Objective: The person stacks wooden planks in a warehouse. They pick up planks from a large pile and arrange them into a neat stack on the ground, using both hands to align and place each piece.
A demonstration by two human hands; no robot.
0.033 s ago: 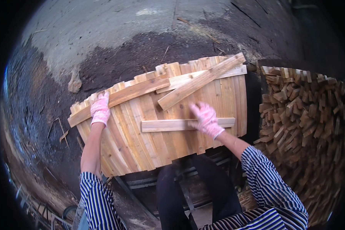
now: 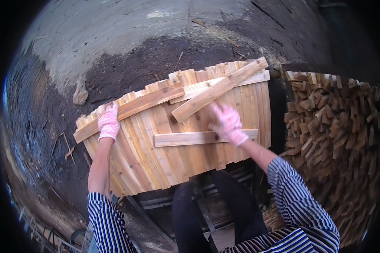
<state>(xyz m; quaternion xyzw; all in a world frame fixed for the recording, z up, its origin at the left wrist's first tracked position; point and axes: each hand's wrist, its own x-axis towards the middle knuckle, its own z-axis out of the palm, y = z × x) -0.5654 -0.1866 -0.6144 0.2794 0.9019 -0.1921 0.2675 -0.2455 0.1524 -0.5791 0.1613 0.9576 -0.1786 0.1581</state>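
1 row of side-by-side wood strips (image 2: pixel 156 162) across mid-view, fanned into a panel with uneven ends. 4 loose boards on top, all lying flat or nearly so.

Left hand (image 2: pixel 109 122), in a pink-and-white glove, laid over the brown board (image 2: pixel 150 102) near its left end, fingers close together and reaching across to the far edge. Cannot tell any firm grip from this angle.

Right hand (image 2: pixel 229 122), same kind of glove, badly blurred, above the right half of the strips, near the short board (image 2: pixel 182 138) and partly covering it. Cannot tell finger opening, contact or any hold.

Short board on the near side of the strips, running left to right. Pale board (image 2: pixel 251 79) along the far side, right part; slanted board (image 2: pixel 221 89) crossing over it. Left end of the pale board right by the right end of the brown board.

To the right, big stack of cut wood pieces (image 2: pixel 321 122). Beyond the strips, dirty grey floor (image 2: pixel 126 38). Below, dark trousers (image 2: pixel 236 202); striped sleeves (image 2: pixel 297 192) on both arms.
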